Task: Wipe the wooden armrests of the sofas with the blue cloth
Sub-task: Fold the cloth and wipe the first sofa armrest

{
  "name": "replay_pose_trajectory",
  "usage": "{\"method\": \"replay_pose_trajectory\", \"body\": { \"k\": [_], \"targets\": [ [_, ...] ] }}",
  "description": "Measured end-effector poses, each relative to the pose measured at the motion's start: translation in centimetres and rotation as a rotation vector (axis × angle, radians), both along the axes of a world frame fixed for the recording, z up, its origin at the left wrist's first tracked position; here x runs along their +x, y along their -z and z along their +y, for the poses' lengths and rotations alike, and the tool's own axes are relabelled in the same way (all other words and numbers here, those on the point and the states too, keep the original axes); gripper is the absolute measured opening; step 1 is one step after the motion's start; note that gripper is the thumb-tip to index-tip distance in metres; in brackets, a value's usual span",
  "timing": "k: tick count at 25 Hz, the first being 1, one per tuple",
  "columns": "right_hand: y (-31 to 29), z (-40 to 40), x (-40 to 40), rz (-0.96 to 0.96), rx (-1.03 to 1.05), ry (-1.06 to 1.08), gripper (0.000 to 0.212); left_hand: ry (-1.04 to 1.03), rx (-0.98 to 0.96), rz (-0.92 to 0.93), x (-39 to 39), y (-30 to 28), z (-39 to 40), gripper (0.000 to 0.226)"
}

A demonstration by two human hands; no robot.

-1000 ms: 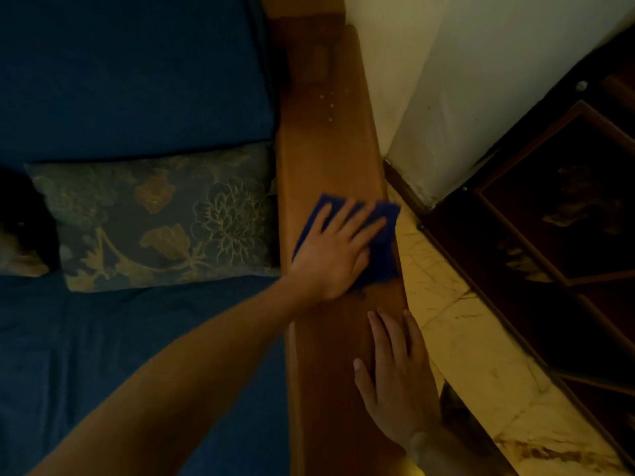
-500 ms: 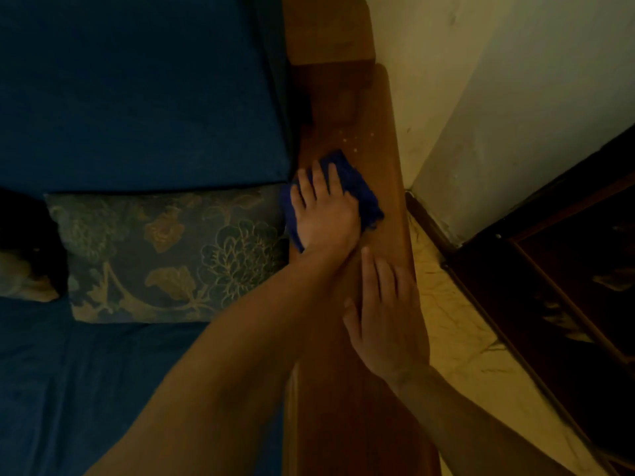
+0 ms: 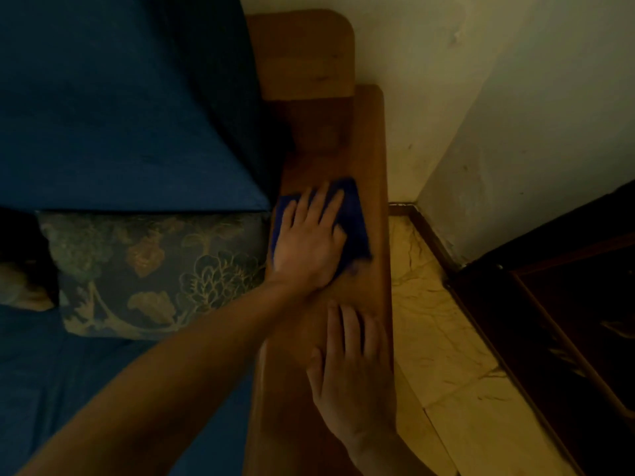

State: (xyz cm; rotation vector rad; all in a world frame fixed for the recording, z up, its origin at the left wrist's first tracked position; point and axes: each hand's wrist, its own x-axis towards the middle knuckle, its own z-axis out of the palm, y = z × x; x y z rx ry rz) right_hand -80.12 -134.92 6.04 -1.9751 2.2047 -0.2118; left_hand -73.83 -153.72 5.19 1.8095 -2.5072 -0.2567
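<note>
Right now the left hand lies flat, fingers spread and extended, pressing the blue cloth onto the wooden armrest. Cloth is folded, sticks out past the fingertips and to the right of the palm, near the armrest's far half. Right hand rests palm-down on the same armrest, nearer the camera, fingers straight and close together, gripping nothing, apart from the cloth. Left forearm crosses over the blue seat cushion. Floral pillow sits just beside the armrest's left edge. Pale wall corner, tiled floor and dark wooden furniture lie to the right.
</note>
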Motion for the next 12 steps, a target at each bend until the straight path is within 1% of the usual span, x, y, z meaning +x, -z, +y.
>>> {"method": "replay_pose_trajectory", "body": {
  "k": [1,2,3,4,5,6,7,8,9,11,12],
  "targets": [
    [0.2,0.0,0.0,-0.001,0.000,-0.005,0.063,-0.214,0.009,0.075,-3.5,-0.6,-1.8,0.058],
    [0.4,0.1,-0.1,-0.006,0.000,-0.015,0.062,-0.325,0.060,0.093,-6.4,-1.6,-2.8,0.058],
    [0.6,0.1,-0.1,-0.007,-0.012,-0.029,0.062,-0.314,0.079,0.104,-8.1,-2.2,-3.2,0.057],
    [0.9,0.2,-0.1,-0.001,-0.025,-0.035,0.061,-0.173,0.054,0.078,-8.6,-1.7,-2.7,0.057],
    [1.0,0.5,-0.1,-0.004,-0.029,-0.032,0.060,0.053,0.021,0.026,-7.9,-0.8,-0.9,0.056],
    [0.9,0.5,-0.2,-0.032,-0.028,-0.024,0.061,0.251,0.032,-0.019,-6.5,-0.8,1.2,0.056],
    [1.0,0.2,-0.2,-0.055,-0.040,-0.005,0.062,0.359,0.054,-0.030,-5.5,-1.1,1.8,0.055],
    [1.0,0.1,-0.2,-0.062,-0.035,0.014,0.063,0.413,0.066,-0.007,-5.1,-1.2,0.7,0.053],
    [1.0,0.0,0.0,-0.054,-0.027,0.007,0.064,0.410,0.038,0.002,-5.8,-1.1,-1.8,0.051],
    [0.8,0.1,0.0,-0.072,-0.017,-0.019,0.065,0.327,-0.020,-0.049,-9.4,-1.4,-9.0,0.047],
    [0.9,0.0,-0.1,-0.078,-0.026,-0.029,0.065,0.245,-0.018,-0.062,-11.0,-1.7,-12.8,0.045]
  ]
}}
